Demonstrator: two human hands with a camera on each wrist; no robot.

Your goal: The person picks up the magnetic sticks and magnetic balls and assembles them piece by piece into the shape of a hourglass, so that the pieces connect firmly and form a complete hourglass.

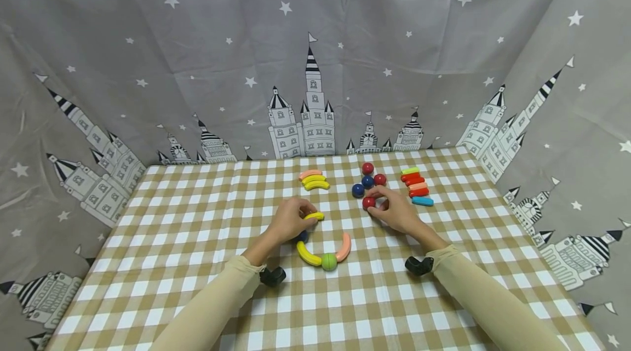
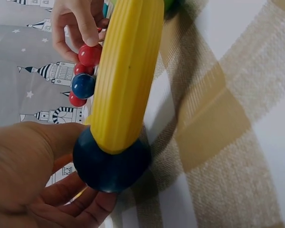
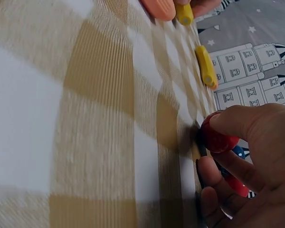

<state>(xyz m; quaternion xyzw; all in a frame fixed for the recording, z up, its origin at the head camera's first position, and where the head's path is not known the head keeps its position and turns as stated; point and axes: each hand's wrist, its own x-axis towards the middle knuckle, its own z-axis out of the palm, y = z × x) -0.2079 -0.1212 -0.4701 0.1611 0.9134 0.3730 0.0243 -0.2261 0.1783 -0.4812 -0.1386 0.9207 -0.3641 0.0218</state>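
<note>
My left hand (image 1: 291,219) holds a short curved yellow stick (image 1: 314,216) between thumb and fingers, at the upper left of a partial ring. Under that hand sits a dark blue ball (image 2: 111,166), touching the end of another ridged yellow stick (image 2: 128,71). The ring runs on through a green ball (image 1: 329,262) to a salmon curved stick (image 1: 346,247). Thumb and index finger of my right hand (image 1: 395,212) pinch a red ball (image 3: 217,135) at the near side of a loose group of red and blue balls.
Behind the ring lie yellow curved sticks (image 1: 316,183) and a salmon one (image 1: 310,174). Straight sticks in several colours, among them a blue one (image 1: 422,201), lie in a column at the right. A checked cloth (image 1: 172,263) covers the table; a grey printed curtain (image 1: 197,66) stands behind.
</note>
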